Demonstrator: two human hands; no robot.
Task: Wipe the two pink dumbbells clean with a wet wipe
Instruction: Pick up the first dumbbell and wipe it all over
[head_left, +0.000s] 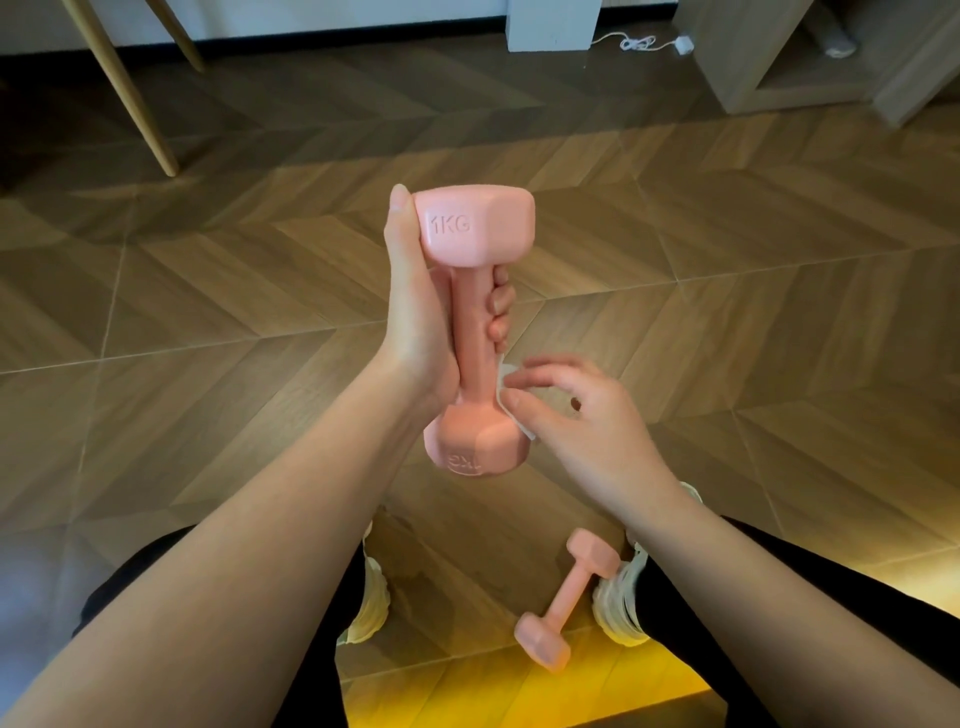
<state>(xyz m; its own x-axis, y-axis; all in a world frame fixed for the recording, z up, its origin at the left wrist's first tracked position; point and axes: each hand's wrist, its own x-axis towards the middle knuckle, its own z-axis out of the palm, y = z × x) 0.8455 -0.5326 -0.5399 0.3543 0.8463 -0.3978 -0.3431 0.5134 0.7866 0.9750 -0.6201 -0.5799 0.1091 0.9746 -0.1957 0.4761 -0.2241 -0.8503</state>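
Wooden floor (727, 291) below: left hand (421, 322) grips rigid, weighty dumbbell (475, 332) mid-handle; right hand (582, 415) pinches limp wipe (506, 400) just beneath.

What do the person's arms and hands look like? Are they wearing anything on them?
Both arms are bare all the way up, with no sleeves showing. The left hand and the right hand have no gloves, rings, watch or bracelets that can be seen. The fingernails are short and plain, without polish. Lower down, the person wears black trousers and pale chunky shoes.
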